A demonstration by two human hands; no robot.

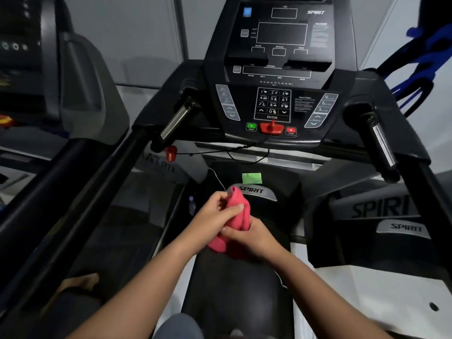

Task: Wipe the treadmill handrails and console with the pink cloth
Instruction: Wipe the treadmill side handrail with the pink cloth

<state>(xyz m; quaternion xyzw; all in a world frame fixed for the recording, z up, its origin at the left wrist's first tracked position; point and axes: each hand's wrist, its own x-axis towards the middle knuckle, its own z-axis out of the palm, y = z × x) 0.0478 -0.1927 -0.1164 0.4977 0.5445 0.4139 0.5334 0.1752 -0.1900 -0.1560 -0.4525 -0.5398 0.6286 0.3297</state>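
A bunched pink cloth (238,217) is held between both hands low in the middle of the view, above the treadmill belt. My left hand (215,216) pinches its upper part with thumb and fingers. My right hand (252,234) grips its lower part from the right. The black console (276,69) with keypad, green start and red stop buttons stands ahead, well above the hands. The left handrail grip (175,122) and the right handrail grip (382,145) slant down on either side of the console, both apart from the hands.
A red safety key (271,127) with a black cord hangs from the console; its red clip (171,152) dangles by the left grip. Another machine (36,81) stands at the left, a second Spirit treadmill (381,216) at the right. Blue bars (423,52) show at the far right.
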